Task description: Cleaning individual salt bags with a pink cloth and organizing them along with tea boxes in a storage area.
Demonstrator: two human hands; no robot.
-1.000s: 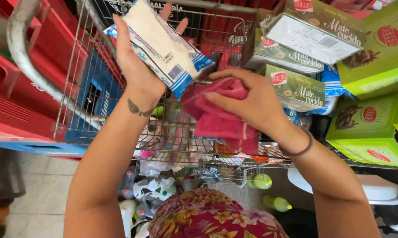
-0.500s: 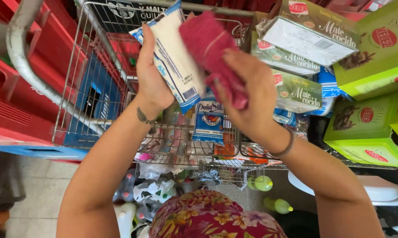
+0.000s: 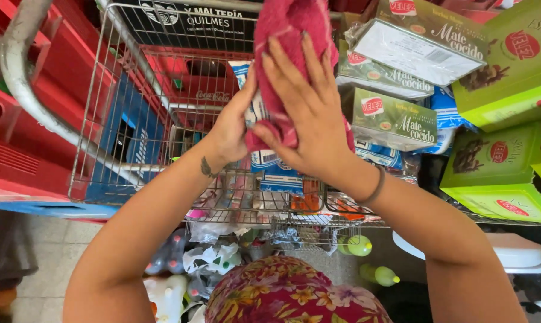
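Over the wire shopping cart (image 3: 133, 113), both hands raised together at the middle of the view. Left hand (image 3: 231, 128) wrapped around the edge of a white-and-blue packet (image 3: 260, 116), thumb side up, mostly hidden behind the cloth. Right hand (image 3: 306, 113) spread wide and flat, fingers (image 3: 282, 66) pressing a crimson cloth (image 3: 288, 30) against the packet's face; dark band (image 3: 375, 185) around that wrist. Packet and cloth held upright above the cart's near rim, touching each other.

To the right, a leaning stack of flat olive-green boxes (image 3: 396, 116) in clear wrap, each bearing a red oval mark and pale lettering. Further right, bright lime-green cartons (image 3: 504, 173) with red round badges, stacked to the frame's edge. Between them, glimpses of blue-and-white bags (image 3: 447, 113). At the cart's far end, a dark placard (image 3: 187, 21) with white lettering. To the left, red plastic crates (image 3: 19, 149) and a blue crate (image 3: 130, 143) seen through the wire. Below the cart basket, plastic bottles with yellow-green caps (image 3: 360, 245).
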